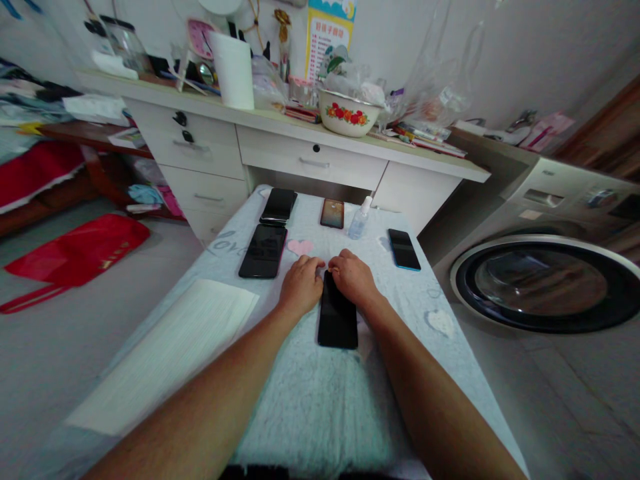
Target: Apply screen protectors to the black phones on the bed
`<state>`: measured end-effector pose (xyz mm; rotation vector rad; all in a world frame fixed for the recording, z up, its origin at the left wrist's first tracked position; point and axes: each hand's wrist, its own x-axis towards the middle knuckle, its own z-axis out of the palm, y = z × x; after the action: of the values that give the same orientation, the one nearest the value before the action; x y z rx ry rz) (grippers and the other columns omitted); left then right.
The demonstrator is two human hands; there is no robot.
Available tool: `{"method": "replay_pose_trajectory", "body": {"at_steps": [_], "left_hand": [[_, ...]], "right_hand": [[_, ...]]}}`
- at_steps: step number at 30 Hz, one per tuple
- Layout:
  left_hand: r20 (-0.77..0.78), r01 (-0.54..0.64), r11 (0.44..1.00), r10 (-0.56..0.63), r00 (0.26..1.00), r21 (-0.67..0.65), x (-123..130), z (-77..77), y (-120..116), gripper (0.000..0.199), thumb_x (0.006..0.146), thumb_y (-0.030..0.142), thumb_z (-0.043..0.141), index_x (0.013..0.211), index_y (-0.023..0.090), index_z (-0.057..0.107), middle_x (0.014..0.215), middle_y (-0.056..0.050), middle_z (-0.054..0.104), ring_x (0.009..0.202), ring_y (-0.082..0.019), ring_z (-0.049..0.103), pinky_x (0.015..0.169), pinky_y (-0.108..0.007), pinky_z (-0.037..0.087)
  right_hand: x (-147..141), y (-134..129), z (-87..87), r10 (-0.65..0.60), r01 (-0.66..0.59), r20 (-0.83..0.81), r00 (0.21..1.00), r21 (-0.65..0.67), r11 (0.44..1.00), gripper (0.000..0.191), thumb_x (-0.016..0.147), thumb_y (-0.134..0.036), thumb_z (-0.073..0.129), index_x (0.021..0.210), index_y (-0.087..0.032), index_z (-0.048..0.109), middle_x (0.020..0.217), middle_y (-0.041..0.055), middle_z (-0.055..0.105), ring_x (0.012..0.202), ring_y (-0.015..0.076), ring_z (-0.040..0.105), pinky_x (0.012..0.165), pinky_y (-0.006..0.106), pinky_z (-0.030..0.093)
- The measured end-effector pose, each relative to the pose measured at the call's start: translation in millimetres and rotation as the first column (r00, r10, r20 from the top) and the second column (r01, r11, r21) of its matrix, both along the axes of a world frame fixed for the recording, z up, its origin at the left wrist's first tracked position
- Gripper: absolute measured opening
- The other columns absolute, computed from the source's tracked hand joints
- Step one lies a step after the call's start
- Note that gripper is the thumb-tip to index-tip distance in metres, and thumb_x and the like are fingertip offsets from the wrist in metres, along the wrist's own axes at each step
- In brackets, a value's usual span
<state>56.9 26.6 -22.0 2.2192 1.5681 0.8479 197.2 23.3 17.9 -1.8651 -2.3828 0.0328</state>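
Note:
A black smartphone [338, 317] lies flat, dark screen up, on the cloth-covered table in front of me. My left hand [302, 283] is closed against its upper left side, fingers curled and thumb reaching toward the top edge. Over the phone's top end bends my right hand [353, 275], its fingertips pinched together at the upper left corner. Whatever small thing those fingertips may hold is hidden. Just beyond my hands stand a clear spray bottle [359, 220] and a brown-backed phone [332, 213].
Left of my hands lie a dark phone with a pink edge [263, 251] and another black phone [278, 206]. A blue-edged phone [404, 249] rests at right. A pale sheet [173, 353] covers the table's left side. Beyond are a white desk [310, 157] and a washing machine [560, 233].

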Motion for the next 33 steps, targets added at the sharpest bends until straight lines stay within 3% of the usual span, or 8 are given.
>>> {"method": "replay_pose_trajectory", "body": {"at_steps": [9, 33], "left_hand": [[0.038, -0.023, 1.0, 0.023, 0.999, -0.002, 0, -1.4, 1, 0.031, 0.074, 0.006, 0.048, 0.101, 0.018, 0.057, 0.101, -0.007, 0.06, 0.1, -0.02, 0.056, 0.092, -0.033, 0.046], [-0.018, 0.04, 0.999, -0.04, 0.999, -0.012, -1, -1.2, 0, 0.029, 0.08, 0.013, 0.049, 0.102, 0.023, 0.067, 0.098, -0.005, 0.06, 0.099, -0.019, 0.057, 0.091, -0.031, 0.045]], "right_hand": [[-9, 0, -3.0, 0.039, -0.039, -0.026, 0.999, 0.003, 0.999, 0.027, 0.095, -0.026, 0.042, 0.106, -0.023, 0.066, 0.103, 0.0065, 0.057, 0.096, 0.0179, 0.055, 0.076, 0.026, 0.042], [20, -4, 6.1, -0.068, 0.069, 0.023, 0.997, -0.063, 0.996, 0.027, 0.094, -0.025, 0.043, 0.104, -0.022, 0.067, 0.106, 0.0079, 0.058, 0.095, 0.0177, 0.058, 0.077, 0.025, 0.041]]}}
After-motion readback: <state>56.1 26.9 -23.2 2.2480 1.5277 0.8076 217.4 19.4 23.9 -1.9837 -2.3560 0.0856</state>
